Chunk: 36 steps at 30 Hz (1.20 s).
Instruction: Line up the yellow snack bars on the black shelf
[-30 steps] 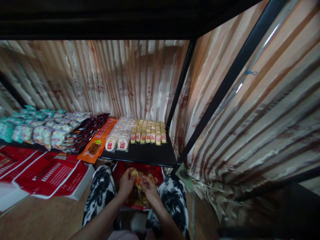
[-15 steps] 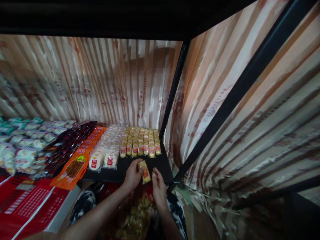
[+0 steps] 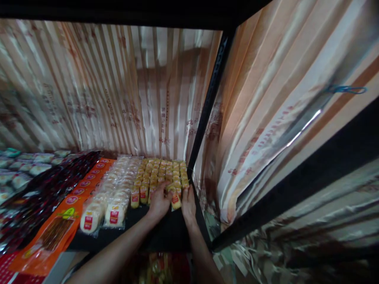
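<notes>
My left hand (image 3: pixel 160 203) is closed on a small yellow snack packet (image 3: pixel 175 201) with a red label, gripping its upper end. The packet tilts at the front of several rows of like yellow packets (image 3: pixel 160 171) on the black shelf (image 3: pixel 160 232). My right hand (image 3: pixel 188 205) is beside the right end of these rows, fingers stretched forward, at or touching the end packets. Whether it presses on them is hard to tell. Part of the front row is hidden behind my left hand.
Left of the yellow packets lie clear-wrapped round white cakes (image 3: pixel 115 215), orange packs (image 3: pixel 56 232) and dark shiny packs (image 3: pixel 44 189). White packets (image 3: pixel 38 169) are at the far left. A black post (image 3: pixel 207 106) and pleated curtain (image 3: pixel 148 94) bound the shelf. More yellow packets (image 3: pixel 158 272) lie below its edge.
Both hands have moved forward over the shelf, bringing the held yellow packet from the front edge to the front of the rows. The view has shifted closer.
</notes>
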Motion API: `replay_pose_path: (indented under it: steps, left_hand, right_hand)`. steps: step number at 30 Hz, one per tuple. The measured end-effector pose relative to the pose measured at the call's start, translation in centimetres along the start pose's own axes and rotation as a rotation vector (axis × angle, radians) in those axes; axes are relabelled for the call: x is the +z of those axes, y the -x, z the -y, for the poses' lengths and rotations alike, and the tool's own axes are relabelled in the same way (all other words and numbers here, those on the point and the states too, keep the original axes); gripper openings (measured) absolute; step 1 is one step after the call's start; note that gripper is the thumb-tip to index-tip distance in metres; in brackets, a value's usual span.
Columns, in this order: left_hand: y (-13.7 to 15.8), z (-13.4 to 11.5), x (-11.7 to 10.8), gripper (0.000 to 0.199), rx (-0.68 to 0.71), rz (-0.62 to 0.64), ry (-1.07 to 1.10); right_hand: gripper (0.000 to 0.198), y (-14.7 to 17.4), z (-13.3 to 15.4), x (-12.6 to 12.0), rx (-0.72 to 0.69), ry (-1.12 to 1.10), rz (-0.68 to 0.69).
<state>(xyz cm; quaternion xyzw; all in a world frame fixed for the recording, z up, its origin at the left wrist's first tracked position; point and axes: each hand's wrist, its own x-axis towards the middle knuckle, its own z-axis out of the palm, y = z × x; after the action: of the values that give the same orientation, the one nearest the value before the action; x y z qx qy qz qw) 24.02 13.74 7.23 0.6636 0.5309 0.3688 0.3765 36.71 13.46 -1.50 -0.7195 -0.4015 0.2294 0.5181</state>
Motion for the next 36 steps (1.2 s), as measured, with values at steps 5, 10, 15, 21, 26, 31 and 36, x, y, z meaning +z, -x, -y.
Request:
replay_pose_path:
  steps: [5,10,15,21,26,31,36]
  left_hand:
    - [-1.0,1.2,0.0,0.034,-0.02,-0.01,-0.013]
    - [-1.3,2.3,-0.2,0.034,-0.006,-0.012,0.009]
    - [-1.4,2.4,-0.2,0.034,-0.029,0.009,0.013]
    - [-2.1,1.6,-0.5,0.035,-0.055,0.042,0.05]
    - [-3.7,0.8,-0.9,0.036,-0.037,0.029,0.101]
    - [-4.4,0.2,-1.3,0.036,-0.058,0.022,0.094]
    - [-4.8,1.2,-1.4,0.037,-0.074,0.008,0.096]
  right_hand:
    - [0.077,0.4,0.1,1.1,-0.011,0.033,-0.011]
    - [0.074,-0.4,0.0,0.3,-0.049,0.118,-0.069]
    - [0.069,-1.6,-0.3,-0.5,0.011,0.061,-0.069]
    - [0.074,-3.9,-0.2,-0.8,0.022,-0.026,-0.007]
    - [0.078,-6.5,-0.2,-0.6,0.056,-0.11,0.021]
    - [0.077,-8.1,-0.2,-0.7,0.026,-0.213,0.142]
    - [0.07,-8.9,-0.3,-1.0,0.021,-0.292,0.13]
